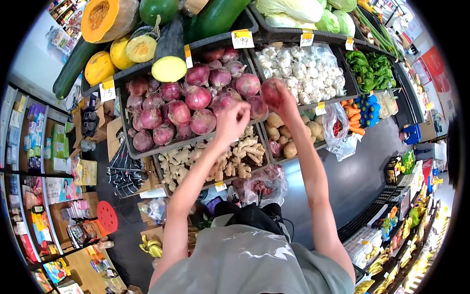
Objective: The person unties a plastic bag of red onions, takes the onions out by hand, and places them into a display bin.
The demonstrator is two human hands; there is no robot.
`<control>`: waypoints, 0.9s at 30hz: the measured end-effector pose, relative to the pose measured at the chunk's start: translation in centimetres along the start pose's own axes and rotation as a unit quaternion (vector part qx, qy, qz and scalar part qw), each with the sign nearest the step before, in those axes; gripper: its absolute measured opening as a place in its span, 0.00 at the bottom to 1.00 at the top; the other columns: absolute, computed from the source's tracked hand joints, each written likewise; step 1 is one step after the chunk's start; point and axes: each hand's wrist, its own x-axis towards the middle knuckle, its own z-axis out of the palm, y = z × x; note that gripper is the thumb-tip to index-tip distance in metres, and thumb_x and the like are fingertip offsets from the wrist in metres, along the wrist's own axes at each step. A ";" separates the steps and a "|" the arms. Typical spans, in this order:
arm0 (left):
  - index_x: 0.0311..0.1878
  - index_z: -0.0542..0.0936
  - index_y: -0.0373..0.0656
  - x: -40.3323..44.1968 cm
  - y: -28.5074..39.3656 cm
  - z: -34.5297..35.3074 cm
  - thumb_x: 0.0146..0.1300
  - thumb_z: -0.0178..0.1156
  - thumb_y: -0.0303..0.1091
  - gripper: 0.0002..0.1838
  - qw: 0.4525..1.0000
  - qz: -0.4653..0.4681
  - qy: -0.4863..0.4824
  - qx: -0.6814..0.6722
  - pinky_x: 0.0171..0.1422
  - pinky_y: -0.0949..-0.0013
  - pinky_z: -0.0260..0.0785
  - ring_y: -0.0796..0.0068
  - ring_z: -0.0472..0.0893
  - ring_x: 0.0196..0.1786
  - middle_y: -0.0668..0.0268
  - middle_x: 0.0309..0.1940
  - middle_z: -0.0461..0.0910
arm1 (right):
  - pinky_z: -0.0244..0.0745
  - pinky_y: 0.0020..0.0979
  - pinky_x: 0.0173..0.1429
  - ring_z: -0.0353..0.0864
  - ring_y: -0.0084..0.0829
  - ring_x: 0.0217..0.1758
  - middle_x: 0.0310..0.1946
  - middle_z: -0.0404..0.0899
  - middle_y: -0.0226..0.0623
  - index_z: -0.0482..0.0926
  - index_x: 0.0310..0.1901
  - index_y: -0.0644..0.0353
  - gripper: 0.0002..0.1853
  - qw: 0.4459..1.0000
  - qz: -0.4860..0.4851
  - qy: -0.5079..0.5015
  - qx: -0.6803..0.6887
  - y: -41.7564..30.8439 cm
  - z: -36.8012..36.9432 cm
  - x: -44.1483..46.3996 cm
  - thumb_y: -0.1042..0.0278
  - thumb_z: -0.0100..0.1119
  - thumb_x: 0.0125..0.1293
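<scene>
1. A right hand (284, 100) grips a red onion (271, 94) between thumb and fingers, closed around its side, above the edge between the onion crate (128, 147) and the garlic (298, 71).

2. The left hand (234, 120) hovers over the onion crate's front right area, its fingers loosely curled toward the thumb; whether they pinch anything cannot be told.

3. Handwritten figures on a white-and-yellow card (242, 39) above the onions appear to read 0.99. A card (106, 90) at the crate's left corner shows what looks like 15; another (306, 37), above the garlic, is too small to read surely. Seven such cards are visible around the produce.

4. Glossy purple onions with papery, flaking skins fill the black plastic crate, too many and too overlapped to count. White garlic bulbs are heaped to the right, beside leafy greens (374, 71).

5. Knobbly tan ginger (247, 149) lies in a crate below, next to smooth brown potatoes (290, 149). Orange carrots (356, 130) sit farther right, near blue-wrapped goods (367, 109).

6. Above stand one cut pumpkin (100, 18), its orange flesh exposed, two whole yellow squash and a halved one (141, 49), and one dark-skinned gourd (169, 66) with a pale cut face.

7. White print marks the person's grey shirt (245, 259); one red, round, perforated stool (106, 217) stands left.
</scene>
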 end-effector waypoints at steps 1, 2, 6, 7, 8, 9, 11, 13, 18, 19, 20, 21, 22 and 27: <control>0.42 0.80 0.38 -3.0 0.5 0.0 0.60 0.58 0.28 0.08 0.999 0.016 0.010 -0.026 0.41 0.71 0.72 0.75 0.79 0.36 0.63 0.39 0.82 | 0.78 0.34 0.44 0.80 0.30 0.45 0.47 0.77 0.36 0.70 0.58 0.55 0.25 1.000 0.010 -0.007 0.005 -0.4 0.5 1.4 0.50 0.56 0.64; 0.42 0.80 0.37 -6.1 0.8 -0.1 0.60 0.59 0.27 0.08 0.998 0.033 0.021 -0.051 0.41 0.73 0.72 0.76 0.79 0.35 0.64 0.37 0.82 | 0.80 0.36 0.44 0.80 0.32 0.44 0.48 0.76 0.38 0.70 0.56 0.58 0.25 1.000 0.020 -0.015 0.011 -0.7 1.1 2.9 0.52 0.59 0.63; 0.42 0.80 0.39 -18.3 -0.8 0.1 0.64 0.57 0.29 0.07 0.974 -0.176 0.002 -0.144 0.41 0.73 0.74 0.79 0.80 0.36 0.65 0.34 0.82 | 0.81 0.36 0.46 0.80 0.35 0.43 0.47 0.76 0.39 0.70 0.56 0.60 0.23 0.998 0.004 0.002 0.066 -0.9 5.0 8.3 0.56 0.59 0.63; 0.42 0.79 0.38 -21.6 -2.2 0.7 0.65 0.57 0.29 0.07 0.958 -0.204 0.047 -0.198 0.41 0.74 0.73 0.80 0.80 0.36 0.66 0.33 0.81 | 0.81 0.36 0.47 0.80 0.37 0.42 0.47 0.76 0.40 0.70 0.56 0.62 0.23 0.998 0.021 -0.005 0.059 -0.5 5.5 10.4 0.59 0.59 0.63; 0.42 0.78 0.37 -24.4 -3.3 1.1 0.65 0.56 0.29 0.06 0.935 -0.233 0.093 -0.253 0.41 0.76 0.72 0.81 0.80 0.36 0.67 0.31 0.81 | 0.81 0.36 0.49 0.80 0.38 0.42 0.46 0.76 0.41 0.70 0.56 0.64 0.23 0.998 0.040 -0.012 0.050 -0.2 5.9 12.2 0.61 0.59 0.63; 0.41 0.78 0.36 -26.2 -3.0 0.7 0.66 0.56 0.28 0.06 0.919 -0.254 0.122 -0.275 0.41 0.77 0.71 0.81 0.79 0.35 0.67 0.30 0.81 | 0.80 0.34 0.52 0.81 0.44 0.43 0.47 0.75 0.46 0.68 0.55 0.67 0.21 0.997 0.053 -0.049 0.028 0.0 5.9 13.5 0.64 0.55 0.64; 0.41 0.78 0.35 -29.1 -2.9 -0.4 0.66 0.55 0.28 0.06 0.902 -0.279 0.150 -0.292 0.41 0.78 0.71 0.81 0.79 0.35 0.67 0.30 0.81 | 0.79 0.33 0.48 0.82 0.39 0.41 0.44 0.77 0.44 0.72 0.51 0.70 0.18 0.995 0.027 -0.040 -0.085 -0.4 6.9 13.1 0.66 0.54 0.64; 0.40 0.77 0.35 -30.6 -3.2 -1.4 0.67 0.54 0.28 0.06 0.876 -0.335 0.185 -0.292 0.41 0.78 0.71 0.80 0.78 0.34 0.66 0.30 0.81 | 0.80 0.32 0.44 0.82 0.37 0.39 0.43 0.79 0.42 0.74 0.50 0.70 0.18 0.993 -0.005 -0.045 -0.105 0.0 6.9 12.6 0.66 0.54 0.63; 0.41 0.77 0.38 -28.6 -4.5 -2.3 0.67 0.52 0.26 0.06 0.871 -0.349 0.187 -0.291 0.39 0.79 0.68 0.82 0.76 0.34 0.68 0.31 0.79 | 0.76 0.27 0.42 0.80 0.28 0.37 0.39 0.80 0.38 0.75 0.51 0.67 0.16 0.978 -0.067 -0.079 -0.182 1.4 4.9 6.8 0.68 0.54 0.65; 0.41 0.77 0.37 -27.2 -4.3 -2.4 0.66 0.52 0.25 0.05 0.896 -0.316 0.162 -0.267 0.39 0.79 0.68 0.82 0.76 0.34 0.68 0.31 0.79 | 0.74 0.27 0.44 0.79 0.24 0.38 0.38 0.80 0.36 0.75 0.51 0.66 0.15 0.974 -0.079 -0.091 -0.190 1.5 4.5 4.7 0.67 0.54 0.66; 0.41 0.77 0.36 -25.7 -4.0 -2.3 0.66 0.52 0.24 0.05 0.918 -0.283 0.135 -0.241 0.40 0.80 0.67 0.82 0.76 0.34 0.68 0.32 0.79 | 0.74 0.27 0.44 0.79 0.24 0.38 0.38 0.80 0.36 0.75 0.51 0.66 0.15 0.975 -0.075 -0.088 -0.189 1.6 3.9 2.4 0.67 0.54 0.66; 0.41 0.77 0.35 -24.0 -3.4 -2.1 0.66 0.53 0.25 0.05 0.925 -0.271 0.121 -0.238 0.41 0.79 0.68 0.83 0.76 0.35 0.68 0.32 0.79 | 0.74 0.27 0.45 0.78 0.24 0.39 0.38 0.80 0.35 0.74 0.51 0.66 0.15 0.976 -0.078 -0.132 -0.156 2.0 2.9 0.0 0.67 0.55 0.66; 0.42 0.77 0.34 -22.4 -2.8 -1.5 0.67 0.54 0.27 0.06 0.931 -0.261 0.103 -0.235 0.42 0.78 0.68 0.84 0.76 0.36 0.69 0.32 0.79 | 0.73 0.27 0.45 0.78 0.23 0.39 0.38 0.80 0.34 0.74 0.51 0.66 0.15 0.974 -0.080 -0.172 -0.121 2.7 1.7 -2.6 0.67 0.55 0.66; 0.43 0.77 0.38 -16.7 -0.8 2.6 0.65 0.56 0.30 0.07 0.943 -0.255 -0.106 -0.186 0.38 0.79 0.68 0.84 0.76 0.33 0.70 0.31 0.79 | 0.73 0.27 0.47 0.77 0.23 0.41 0.39 0.80 0.34 0.74 0.51 0.66 0.13 0.975 0.049 -0.173 -0.129 11.1 -8.4 -14.5 0.69 0.53 0.67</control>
